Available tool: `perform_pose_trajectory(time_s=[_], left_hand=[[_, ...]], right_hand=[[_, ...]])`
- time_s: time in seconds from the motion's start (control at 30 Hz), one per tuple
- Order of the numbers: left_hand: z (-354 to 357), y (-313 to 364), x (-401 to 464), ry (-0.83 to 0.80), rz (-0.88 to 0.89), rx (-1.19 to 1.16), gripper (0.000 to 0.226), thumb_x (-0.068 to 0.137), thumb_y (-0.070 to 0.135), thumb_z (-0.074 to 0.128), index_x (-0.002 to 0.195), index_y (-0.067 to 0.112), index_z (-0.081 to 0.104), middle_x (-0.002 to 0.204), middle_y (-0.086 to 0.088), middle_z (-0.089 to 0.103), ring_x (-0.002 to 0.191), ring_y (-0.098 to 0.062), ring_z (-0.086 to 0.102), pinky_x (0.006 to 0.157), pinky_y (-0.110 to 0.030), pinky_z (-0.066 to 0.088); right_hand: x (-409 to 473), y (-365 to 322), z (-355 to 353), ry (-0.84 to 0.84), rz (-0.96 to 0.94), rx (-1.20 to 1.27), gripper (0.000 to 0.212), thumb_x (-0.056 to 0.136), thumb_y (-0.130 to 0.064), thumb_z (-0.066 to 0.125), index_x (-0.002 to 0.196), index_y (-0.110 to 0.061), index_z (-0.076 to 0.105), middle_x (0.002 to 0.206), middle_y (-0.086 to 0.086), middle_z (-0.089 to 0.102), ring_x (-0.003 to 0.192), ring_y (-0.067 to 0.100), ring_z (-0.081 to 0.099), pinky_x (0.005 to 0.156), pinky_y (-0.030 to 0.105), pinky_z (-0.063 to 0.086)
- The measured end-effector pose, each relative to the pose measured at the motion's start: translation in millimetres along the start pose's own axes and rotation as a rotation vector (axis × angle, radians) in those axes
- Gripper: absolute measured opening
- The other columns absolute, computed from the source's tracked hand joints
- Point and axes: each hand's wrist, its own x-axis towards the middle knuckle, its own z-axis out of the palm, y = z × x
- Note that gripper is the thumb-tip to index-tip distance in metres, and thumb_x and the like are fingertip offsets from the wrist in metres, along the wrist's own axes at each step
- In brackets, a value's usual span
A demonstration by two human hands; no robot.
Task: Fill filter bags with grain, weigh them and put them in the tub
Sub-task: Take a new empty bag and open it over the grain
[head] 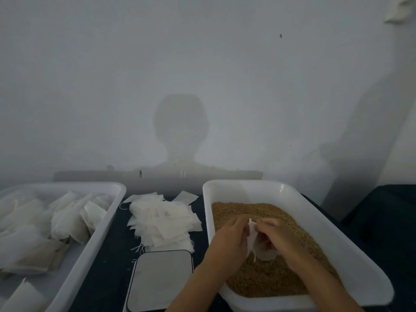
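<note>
In the head view you were at the filling step: your left hand and right hand met over the grain in the right tub, both clamped on one bag, the left grip pinching its edge, the right grip curled round its lower part. The bag hung just above the grain, its long axis running roughly from far to near, the far end raised and the near end low by the grain; which end was the mouth I could not tell. It looked barely filled, so I judge your next move called for opening the mouth and scooping grain in, then carrying the bag left to the scale, which sat bare on the surface. Spare bags lay stacked behind it, and the left tub already held filled ones.
</note>
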Motion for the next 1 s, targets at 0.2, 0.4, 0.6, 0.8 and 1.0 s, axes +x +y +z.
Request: perform_pose_trajectory(time_s=[0.2,0.4,0.6,0.8,1.0], left_hand=[[4,1,1,-0.082,-0.023,0.132,0.025,0.097,0.032,0.043,0.096,0.009,0.053,0.104,0.003,0.036,0.078,-0.004,0.038,0.072,-0.013,0.037],[2,3,-1,-0.002,0.039,0.296,0.022,0.096,0.006,0.035,0.107,0.011,0.054,0.128,0.002,0.03,0.11,-0.009,0.032,0.099,-0.02,0.031],[0,2,-2,-0.096,0.063,0.347,0.029,0.097,0.011,0.044,0.126,0.009,0.049,0.132,-0.001,0.041,0.118,-0.015,0.037,0.103,-0.025,0.033],[-2,4,-1,-0.026,-0.078,0.304,0.036,0.095,0.004,0.044,0.127,0.016,0.036,0.121,0.0,0.045,0.107,-0.013,0.042,0.086,-0.021,0.038],[-1,7,-3,0.077,-0.153,0.349,0.046,0.09,0.0,0.044,0.13,0.019,0.032,0.125,-0.004,0.03,0.103,-0.012,0.033,0.09,-0.018,0.038]], right_hand=[[3,7,-3,0.098,0.097,0.012,0.028,0.097,-0.02,0.047,0.081,-0.005,0.064,0.075,0.011,0.064,0.064,0.019,0.057,0.06,0.029,0.045],[6,24,-11,0.041,0.203,-0.717,0.056,0.087,-0.038,0.063,0.132,-0.012,0.043,0.117,0.008,0.058,0.102,0.021,0.056,0.098,0.04,0.045],[4,24,-11,-0.05,0.236,-1.16,0.011,0.093,-0.012,0.049,0.097,-0.019,0.057,0.109,-0.001,0.06,0.104,0.017,0.055,0.104,0.038,0.035],[3,17,-25,-0.024,0.012,-1.196,0.014,0.095,-0.009,0.045,0.103,-0.02,0.049,0.113,0.002,0.055,0.103,0.018,0.056,0.088,0.029,0.045],[6,8,-65,0.117,-0.181,-1.43,0.031,0.09,-0.013,0.053,0.119,-0.024,0.049,0.114,0.0,0.05,0.102,0.018,0.057,0.093,0.034,0.035]])
